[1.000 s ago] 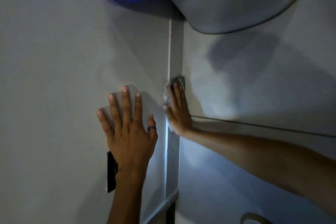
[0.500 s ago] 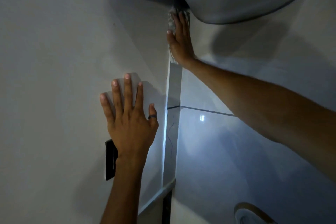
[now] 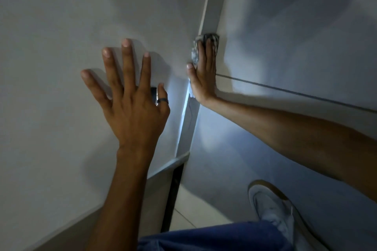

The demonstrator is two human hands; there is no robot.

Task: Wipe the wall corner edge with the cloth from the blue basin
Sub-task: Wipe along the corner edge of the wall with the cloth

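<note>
Both forearms bare, no sleeves in frame. Left hand (image 3: 132, 104): dark band ring (image 3: 162, 100) on the thumb. Right hand (image 3: 204, 75): no ring seen. Blue denim trouser leg (image 3: 214, 238) at bottom edge. White lace-up sneaker (image 3: 273, 210), tan sole rim.

Dim pale walls (image 3: 51, 26), grey tiled wall (image 3: 295, 51), beige floor (image 3: 195, 210), bluish glare.

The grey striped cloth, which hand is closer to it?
Right. The right hand presses the grey striped cloth on the corner; the left hand lies flat, apart.
</note>
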